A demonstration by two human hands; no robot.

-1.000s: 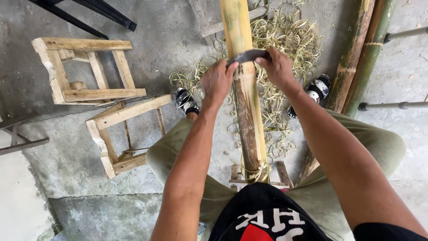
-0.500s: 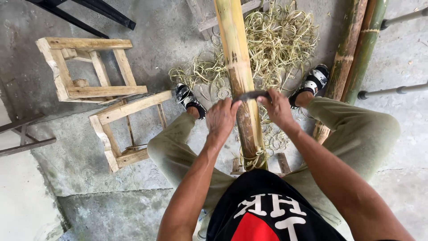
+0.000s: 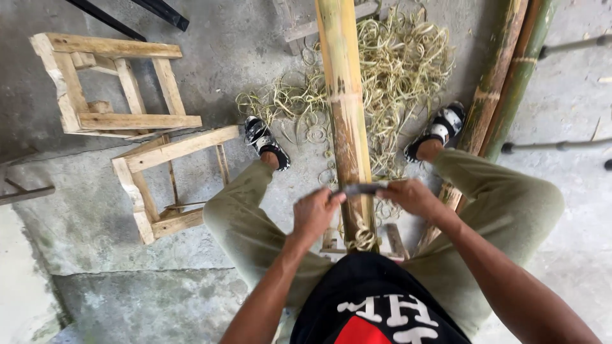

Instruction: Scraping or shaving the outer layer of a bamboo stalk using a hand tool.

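A long bamboo pole [image 3: 343, 95] runs from between my knees away across the floor, its skin partly scraped brown. A short metal blade [image 3: 362, 188] lies crosswise on the pole close to my body. My left hand [image 3: 315, 214] grips the blade's left end and my right hand [image 3: 413, 196] grips its right end. A curl of shaving [image 3: 363, 239] hangs on the pole just below the blade. The pole's near end rests on a small wooden stand [image 3: 394, 241] between my legs.
A heap of pale bamboo shavings [image 3: 395, 70] covers the floor around the pole beyond my sandalled feet. Two wooden stools [image 3: 121, 121] lie on their sides at left. More bamboo poles [image 3: 507, 76] lie at right, with a metal rod [image 3: 554, 146] beyond.
Both hands have drawn the blade along the pole toward my body, from far up the pole to near my lap. A fresh shaving has curled up below the blade.
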